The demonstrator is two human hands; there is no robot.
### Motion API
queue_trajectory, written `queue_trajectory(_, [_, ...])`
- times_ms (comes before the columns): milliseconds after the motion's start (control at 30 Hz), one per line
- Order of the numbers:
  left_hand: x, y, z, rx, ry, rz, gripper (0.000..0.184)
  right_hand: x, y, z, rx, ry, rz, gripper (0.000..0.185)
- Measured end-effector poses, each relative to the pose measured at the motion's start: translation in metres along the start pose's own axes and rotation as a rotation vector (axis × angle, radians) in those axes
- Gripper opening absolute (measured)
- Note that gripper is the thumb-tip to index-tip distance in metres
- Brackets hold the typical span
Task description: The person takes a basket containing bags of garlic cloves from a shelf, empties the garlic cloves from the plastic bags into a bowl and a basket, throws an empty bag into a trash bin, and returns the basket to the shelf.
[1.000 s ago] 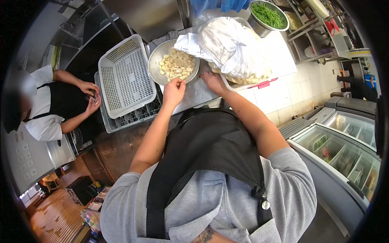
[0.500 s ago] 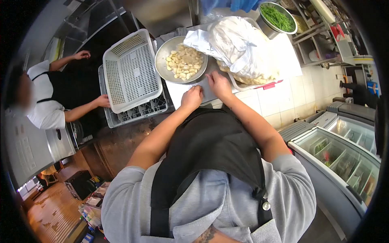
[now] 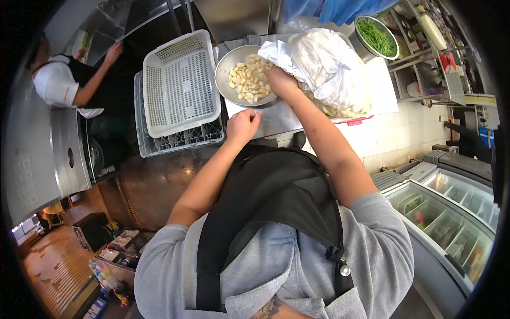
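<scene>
A round metal bowl [image 3: 225, 70] on the metal counter holds several pale, garlic-like cloves [image 3: 248, 82]. My right hand [image 3: 281, 82] reaches over the bowl's right rim, its fingers curled beside the cloves; whatever they hold is hidden. Just below the bowl, my left hand [image 3: 243, 126] is closed above the counter, and its contents are too small to make out. To the right of my right hand, a white plastic bag [image 3: 324, 61] lies over a tray heaped with more of the pale pieces [image 3: 348, 110].
Left of the bowl, a white perforated basket [image 3: 180, 85] rests on a grey rack [image 3: 142, 114]. Green vegetables [image 3: 376, 36] fill a steel bowl [image 3: 364, 49] at the back right. A co-worker [image 3: 58, 80] stands far left. A glass-topped freezer [image 3: 441, 212] is at right.
My right hand has moved up to the bowl's right side. My left hand has shifted slightly left and down. The co-worker has let go of the rack and turned away.
</scene>
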State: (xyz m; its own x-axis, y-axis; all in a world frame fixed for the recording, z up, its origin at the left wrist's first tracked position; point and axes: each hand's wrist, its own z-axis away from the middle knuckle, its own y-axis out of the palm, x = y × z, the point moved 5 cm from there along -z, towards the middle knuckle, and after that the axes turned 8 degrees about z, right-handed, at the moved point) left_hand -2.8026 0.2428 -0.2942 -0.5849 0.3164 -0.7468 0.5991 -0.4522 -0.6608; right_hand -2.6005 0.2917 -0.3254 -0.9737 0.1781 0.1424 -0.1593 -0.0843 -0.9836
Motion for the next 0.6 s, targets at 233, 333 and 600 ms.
queue_trajectory(233, [-0.001, -0.028, -0.024, -0.257, 0.103, 0.178, 0.020, 0.019, -0.081, 0.001, -0.365, -0.084, -0.275, 0.020])
queue_trajectory(333, [-0.006, -0.029, -0.048, -0.298, 0.074, -0.005, 0.032, 0.029, -0.099, -0.006, -0.372, -0.083, -0.333, 0.021])
queue_trajectory(600, [-0.004, -0.046, -0.089, -0.267, 0.216, 0.090, 0.016, 0.016, -0.106, -0.029, -0.309, 0.029, -0.506, 0.022])
